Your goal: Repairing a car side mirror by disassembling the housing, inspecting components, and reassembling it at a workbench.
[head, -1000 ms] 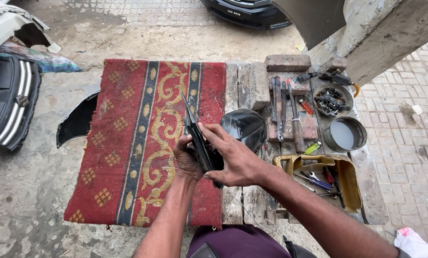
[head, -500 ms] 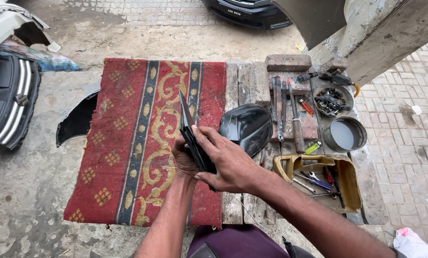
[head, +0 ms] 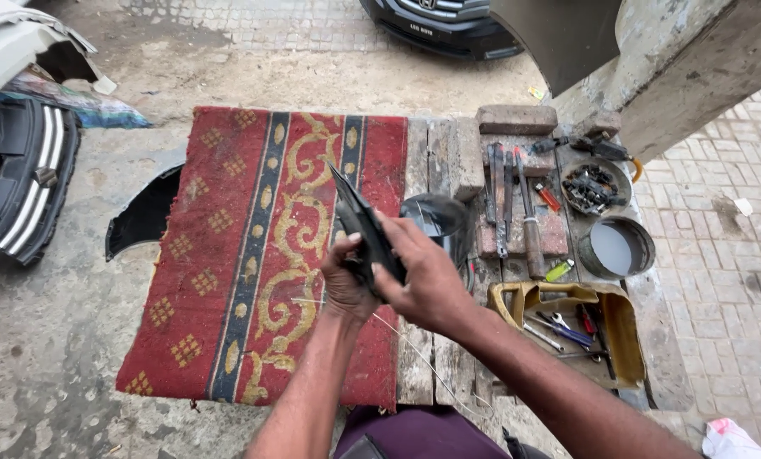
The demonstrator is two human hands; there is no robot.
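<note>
Black flat pointed plastic panel piece (head: 365, 228) held edge-up above the red patterned rug (head: 253, 255) on the surface; left hand (head: 346, 285) and right hand (head: 423, 276) both closed around its lower end; step judged as handling/inspection; next move needs a firm two-handed grip.

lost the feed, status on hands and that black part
Left hand and right hand both gripping black plastic part, held above red rug. Nothing in the way.

— We see a woven red cloth rug (head: 253, 255) with gold patterning, matt and coarse, over the rough grey wooden plank table (head: 435, 153).

— And we hold a thin black plastic panel (head: 365, 231), smooth and dull; beside it a glossy black rounded plastic shell (head: 435, 219).
</note>
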